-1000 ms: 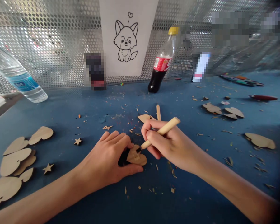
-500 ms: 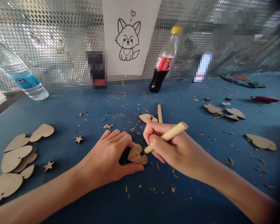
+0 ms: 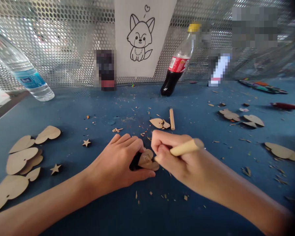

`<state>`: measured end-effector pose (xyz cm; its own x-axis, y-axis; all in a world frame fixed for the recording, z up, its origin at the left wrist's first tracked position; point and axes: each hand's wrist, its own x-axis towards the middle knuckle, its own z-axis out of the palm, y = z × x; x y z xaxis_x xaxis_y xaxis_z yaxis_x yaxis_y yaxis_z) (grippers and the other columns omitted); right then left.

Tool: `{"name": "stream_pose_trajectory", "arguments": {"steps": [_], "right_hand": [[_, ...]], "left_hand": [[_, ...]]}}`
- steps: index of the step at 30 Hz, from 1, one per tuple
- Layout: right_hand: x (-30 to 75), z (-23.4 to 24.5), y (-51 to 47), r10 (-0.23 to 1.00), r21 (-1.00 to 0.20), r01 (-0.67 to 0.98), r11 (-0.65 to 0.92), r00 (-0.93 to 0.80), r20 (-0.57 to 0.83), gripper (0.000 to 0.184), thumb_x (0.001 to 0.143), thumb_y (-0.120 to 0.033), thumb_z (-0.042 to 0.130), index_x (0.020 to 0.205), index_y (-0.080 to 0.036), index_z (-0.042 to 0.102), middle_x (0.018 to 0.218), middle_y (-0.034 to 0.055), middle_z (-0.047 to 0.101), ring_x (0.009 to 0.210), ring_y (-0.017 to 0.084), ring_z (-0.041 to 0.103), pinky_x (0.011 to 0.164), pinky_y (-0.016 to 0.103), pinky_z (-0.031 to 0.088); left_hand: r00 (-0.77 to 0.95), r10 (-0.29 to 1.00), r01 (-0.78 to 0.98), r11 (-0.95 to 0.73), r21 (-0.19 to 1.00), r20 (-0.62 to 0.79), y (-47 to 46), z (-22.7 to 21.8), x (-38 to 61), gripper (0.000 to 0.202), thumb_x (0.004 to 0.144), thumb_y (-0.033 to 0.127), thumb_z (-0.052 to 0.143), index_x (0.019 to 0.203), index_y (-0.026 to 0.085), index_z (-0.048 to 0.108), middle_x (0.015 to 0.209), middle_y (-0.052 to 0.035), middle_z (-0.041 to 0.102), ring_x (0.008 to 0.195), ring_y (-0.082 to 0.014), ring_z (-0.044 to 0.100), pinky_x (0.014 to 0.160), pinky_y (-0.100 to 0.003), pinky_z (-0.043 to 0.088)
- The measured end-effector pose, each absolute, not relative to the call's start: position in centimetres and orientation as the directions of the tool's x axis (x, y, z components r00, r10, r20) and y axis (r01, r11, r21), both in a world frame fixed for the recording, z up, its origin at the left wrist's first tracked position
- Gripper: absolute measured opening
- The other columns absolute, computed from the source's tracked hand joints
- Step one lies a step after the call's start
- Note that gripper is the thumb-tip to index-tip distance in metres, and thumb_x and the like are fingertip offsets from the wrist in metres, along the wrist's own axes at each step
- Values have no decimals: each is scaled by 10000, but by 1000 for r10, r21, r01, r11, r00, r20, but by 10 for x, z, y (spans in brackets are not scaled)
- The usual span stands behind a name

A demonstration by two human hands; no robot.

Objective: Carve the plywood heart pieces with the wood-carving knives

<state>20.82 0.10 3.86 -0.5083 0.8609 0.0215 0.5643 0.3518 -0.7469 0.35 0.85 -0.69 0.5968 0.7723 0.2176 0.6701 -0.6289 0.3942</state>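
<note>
My left hand [image 3: 118,162] presses down on a small plywood heart cutout [image 3: 148,160], its fingers over the heart's left side. A black object [image 3: 135,162] shows under that hand, and its kind is hidden. My right hand [image 3: 179,155] grips a wooden-handled tool [image 3: 186,147] in a pencil-like hold. The fingers hide the tool's tip, right against the heart. Beyond my right hand lie a loose wooden dowel [image 3: 172,118] and a small wooden heart piece [image 3: 157,123].
Stacked plywood hearts [image 3: 22,157] and small wooden stars [image 3: 86,143] lie left on the blue mat [image 3: 127,111], with more hearts [image 3: 281,151] right. Shavings are scattered everywhere. A cola bottle [image 3: 177,70], a water bottle [image 3: 22,65] and a fox drawing [image 3: 140,37] stand before perforated metal mesh [image 3: 64,39].
My right hand has moved closer over the heart, and the tool's handle now lies flatter. The tool's tip is now covered. The whole scene has shifted slightly right in view.
</note>
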Motion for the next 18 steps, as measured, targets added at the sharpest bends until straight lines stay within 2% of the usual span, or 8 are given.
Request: {"name": "stream_pose_trajectory", "arguments": {"steps": [3, 6, 8, 12, 15, 18], "right_hand": [[212, 40, 7, 843, -807, 520, 279, -535, -54, 194, 952, -218, 408, 759, -226, 423, 510, -90, 458, 458, 74, 389, 453, 202, 328], [215, 36, 12, 839, -852, 461, 249, -541, -47, 190, 958, -221, 406, 772, -221, 445, 500, -84, 515, 458, 66, 439, 474, 184, 369], [216, 32, 16, 845, -893, 409, 190, -531, -64, 181, 949, -208, 415, 771, -219, 447, 476, -83, 527, 427, 58, 422, 441, 168, 348], [217, 27, 23, 859, -968, 249, -30, -489, -153, 201, 921, -156, 352, 751, -216, 443, 414, -82, 502, 364, 52, 323, 356, 148, 238], [220, 28, 25, 867, -978, 207, 18, -491, -88, 206, 907, -134, 354, 747, -209, 458, 433, -81, 499, 374, 47, 344, 364, 147, 252], [223, 29, 24, 854, -953, 274, 133, -519, -30, 187, 911, -137, 386, 763, -209, 475, 444, -87, 495, 389, 46, 381, 393, 152, 291]], "left_hand": [[596, 777, 666, -620, 415, 203, 9, -6, 4, 418, 795, 517, 772, 856, 202, 504, 887, 14, 650, 813, -199, 532, 756, -338, 325], [603, 779, 662, -609, 436, 173, 10, -4, 4, 410, 794, 502, 779, 863, 205, 506, 907, 17, 660, 825, -197, 549, 772, -337, 334], [600, 782, 664, -604, 441, 169, 10, -2, 4, 409, 792, 498, 783, 870, 205, 509, 913, 19, 662, 838, -199, 557, 781, -337, 339], [590, 788, 662, -596, 455, 174, 9, -2, 4, 410, 776, 475, 806, 871, 209, 509, 920, 29, 663, 843, -198, 558, 780, -335, 339], [592, 784, 659, -603, 449, 186, 9, -3, 3, 401, 770, 449, 814, 868, 212, 506, 904, 38, 657, 832, -198, 557, 769, -331, 332], [590, 781, 655, -611, 444, 205, 9, -4, 3, 409, 769, 457, 812, 865, 213, 497, 890, 39, 648, 827, -201, 556, 766, -331, 328]]}}
